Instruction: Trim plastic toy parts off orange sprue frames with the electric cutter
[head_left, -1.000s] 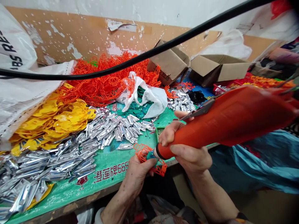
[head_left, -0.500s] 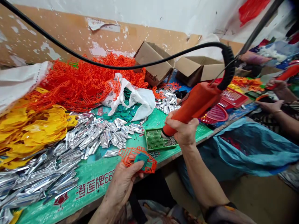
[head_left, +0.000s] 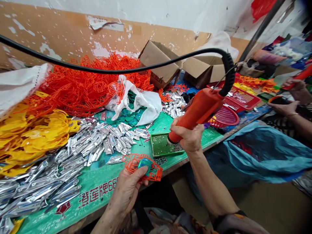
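Green printed sheeting covers the table (head_left: 102,182), its near edge running past both hands. At that edge the left hand (head_left: 128,188) pinches an orange openwork plastic frame (head_left: 136,164) with a teal piece (head_left: 145,163) set on it, seemingly not yet fastened. The right hand (head_left: 191,138) is wrapped tight round an orange corded driver (head_left: 198,110), its tip over a green perforated tray (head_left: 162,144) of tiny screws. Heaps of glossy silver strips (head_left: 73,156), orange frames (head_left: 80,87) and yellow pieces (head_left: 31,133) lie behind, suggesting plenty left.
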`<state>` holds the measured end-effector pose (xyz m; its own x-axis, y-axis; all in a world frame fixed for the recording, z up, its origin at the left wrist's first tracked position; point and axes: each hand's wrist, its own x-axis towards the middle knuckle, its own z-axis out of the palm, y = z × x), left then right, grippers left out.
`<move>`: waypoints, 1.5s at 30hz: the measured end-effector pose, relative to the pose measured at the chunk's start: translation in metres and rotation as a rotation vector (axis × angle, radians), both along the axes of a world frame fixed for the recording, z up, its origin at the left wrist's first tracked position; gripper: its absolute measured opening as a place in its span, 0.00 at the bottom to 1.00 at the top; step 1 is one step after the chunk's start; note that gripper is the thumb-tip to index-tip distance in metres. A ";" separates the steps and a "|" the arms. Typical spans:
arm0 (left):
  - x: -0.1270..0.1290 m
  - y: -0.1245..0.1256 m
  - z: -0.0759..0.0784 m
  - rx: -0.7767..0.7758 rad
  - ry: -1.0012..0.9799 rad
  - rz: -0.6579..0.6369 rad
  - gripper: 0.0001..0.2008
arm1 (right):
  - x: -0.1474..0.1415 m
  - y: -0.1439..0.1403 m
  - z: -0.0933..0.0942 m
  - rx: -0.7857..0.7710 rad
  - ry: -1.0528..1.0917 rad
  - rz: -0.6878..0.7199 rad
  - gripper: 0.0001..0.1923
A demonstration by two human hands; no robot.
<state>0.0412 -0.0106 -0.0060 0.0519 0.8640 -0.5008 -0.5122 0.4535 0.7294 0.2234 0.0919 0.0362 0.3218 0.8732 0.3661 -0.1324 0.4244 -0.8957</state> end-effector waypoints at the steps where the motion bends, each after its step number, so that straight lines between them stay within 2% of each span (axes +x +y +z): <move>1: 0.000 0.000 0.000 -0.001 -0.002 -0.001 0.17 | 0.000 0.000 0.000 -0.004 -0.003 -0.004 0.06; 18: -0.001 0.000 -0.001 -0.026 -0.010 0.032 0.20 | -0.002 -0.002 0.001 -0.029 -0.012 -0.006 0.06; 27: -0.002 0.001 -0.003 -0.013 -0.033 0.052 0.18 | -0.005 -0.005 0.003 -0.050 -0.054 -0.022 0.05; 33: -0.003 0.002 -0.005 -0.013 -0.071 0.068 0.16 | -0.003 0.000 0.002 -0.029 -0.009 -0.013 0.06; 36: -0.004 0.002 -0.006 -0.019 -0.073 0.072 0.15 | -0.001 -0.002 0.011 -0.008 0.038 0.017 0.07; 40: -0.005 0.001 -0.007 -0.003 -0.077 0.047 0.13 | -0.006 -0.017 0.036 0.027 0.094 0.081 0.06; 45: -0.004 0.001 -0.008 0.005 -0.088 0.065 0.12 | -0.026 -0.041 0.057 0.007 0.187 0.271 0.07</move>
<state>0.0374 -0.0095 -0.0137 0.0394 0.8694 -0.4925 -0.6029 0.4138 0.6821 0.1979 0.0511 0.0928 0.1402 0.9340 0.3285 -0.4029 0.3569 -0.8428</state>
